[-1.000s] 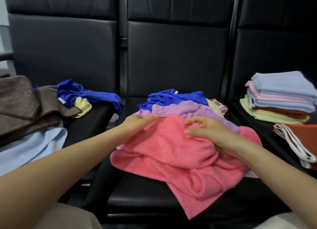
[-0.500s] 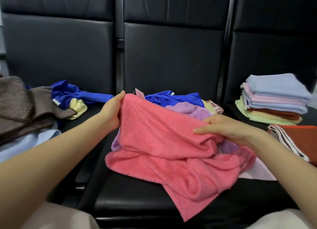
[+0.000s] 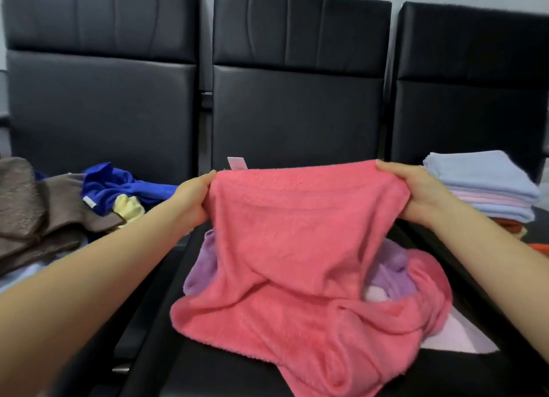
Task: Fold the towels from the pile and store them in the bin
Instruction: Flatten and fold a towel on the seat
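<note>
Stack of folded pastel towels [image 3: 487, 185] done, right seat. Left hand [image 3: 190, 202] and right hand [image 3: 416, 193] pinching coral-pink fleece towel [image 3: 297, 248] top corners, unfolded. Purple towel [image 3: 392, 266] waiting underneath; no bin visible.

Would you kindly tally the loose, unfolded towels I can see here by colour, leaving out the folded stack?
Pink towel, held up by the left hand and right hand: 1
Purple towel: 1
Blue towel: 1
Yellow towel: 1
Brown towel: 1
Total: 5 that show clearly; others may be hidden underneath.
</note>
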A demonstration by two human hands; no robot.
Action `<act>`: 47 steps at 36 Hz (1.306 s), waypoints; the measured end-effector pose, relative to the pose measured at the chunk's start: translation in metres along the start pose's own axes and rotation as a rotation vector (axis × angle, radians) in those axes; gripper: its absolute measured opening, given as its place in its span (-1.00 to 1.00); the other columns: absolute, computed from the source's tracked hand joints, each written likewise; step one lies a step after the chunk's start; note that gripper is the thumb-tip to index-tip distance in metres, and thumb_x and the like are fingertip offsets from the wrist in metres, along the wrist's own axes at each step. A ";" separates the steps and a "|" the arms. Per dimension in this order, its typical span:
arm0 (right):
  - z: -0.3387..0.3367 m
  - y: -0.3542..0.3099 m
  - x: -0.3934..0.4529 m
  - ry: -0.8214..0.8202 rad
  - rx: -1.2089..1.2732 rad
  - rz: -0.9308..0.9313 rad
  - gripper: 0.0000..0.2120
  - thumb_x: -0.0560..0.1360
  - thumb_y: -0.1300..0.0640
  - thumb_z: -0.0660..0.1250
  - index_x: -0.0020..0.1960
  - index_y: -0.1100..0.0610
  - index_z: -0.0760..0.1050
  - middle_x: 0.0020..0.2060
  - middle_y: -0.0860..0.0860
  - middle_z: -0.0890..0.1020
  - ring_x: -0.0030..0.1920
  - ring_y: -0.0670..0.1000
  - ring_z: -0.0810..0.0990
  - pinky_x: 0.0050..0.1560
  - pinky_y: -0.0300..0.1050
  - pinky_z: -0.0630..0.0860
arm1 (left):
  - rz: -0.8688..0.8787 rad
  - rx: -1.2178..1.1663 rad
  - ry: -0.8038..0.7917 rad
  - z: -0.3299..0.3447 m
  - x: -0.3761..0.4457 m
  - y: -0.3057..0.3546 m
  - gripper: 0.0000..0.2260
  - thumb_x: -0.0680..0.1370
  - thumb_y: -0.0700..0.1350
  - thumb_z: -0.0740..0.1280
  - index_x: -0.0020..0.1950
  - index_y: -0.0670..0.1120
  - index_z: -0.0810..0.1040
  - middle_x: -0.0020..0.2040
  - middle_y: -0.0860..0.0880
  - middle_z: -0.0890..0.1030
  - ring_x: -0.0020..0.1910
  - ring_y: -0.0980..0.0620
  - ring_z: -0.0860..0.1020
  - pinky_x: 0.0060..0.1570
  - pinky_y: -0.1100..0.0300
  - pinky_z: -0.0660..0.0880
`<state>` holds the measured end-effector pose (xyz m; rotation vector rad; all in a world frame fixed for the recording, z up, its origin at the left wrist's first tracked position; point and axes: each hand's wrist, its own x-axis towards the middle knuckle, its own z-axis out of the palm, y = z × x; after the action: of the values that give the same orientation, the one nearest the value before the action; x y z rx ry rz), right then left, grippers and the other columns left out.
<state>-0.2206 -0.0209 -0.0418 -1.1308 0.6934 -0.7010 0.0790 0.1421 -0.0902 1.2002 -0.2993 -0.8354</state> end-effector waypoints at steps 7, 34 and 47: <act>-0.004 -0.047 0.075 0.310 -0.068 -0.197 -0.83 0.46 0.21 0.41 0.04 0.22 0.62 -0.16 0.07 0.68 -0.16 0.02 0.66 -0.29 -0.16 0.61 | 0.116 0.168 0.117 0.043 0.038 0.023 -0.92 0.49 -0.17 0.45 -0.04 -0.11 0.63 -0.23 -0.01 0.60 -0.28 0.06 0.54 -0.11 0.15 0.54; -0.014 0.071 -0.038 0.223 -0.824 -0.583 -0.68 0.54 0.12 0.36 -0.39 -0.05 0.56 -0.44 -0.09 0.57 -0.37 -0.15 0.48 -0.22 -0.18 0.42 | 0.556 1.079 -0.181 0.036 -0.089 -0.059 -0.87 0.59 -0.10 0.30 -0.06 -0.06 0.63 -0.19 0.14 0.59 -0.18 0.19 0.52 -0.20 0.45 0.35; -0.032 0.099 -0.122 -0.342 -1.504 -0.363 -0.72 0.36 -0.19 0.46 -0.13 0.00 0.54 -0.20 -0.14 0.53 -0.14 -0.17 0.46 -0.10 -0.27 0.39 | 0.634 1.381 -0.785 0.017 -0.181 -0.110 -0.58 0.39 0.35 0.16 -0.15 0.09 0.64 -0.18 0.17 0.57 -0.19 0.23 0.52 -0.14 0.30 0.44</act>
<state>-0.3049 0.0843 -0.1288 -2.7251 0.6852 -0.1456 -0.0980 0.2454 -0.1444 1.7698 -2.0254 -0.4174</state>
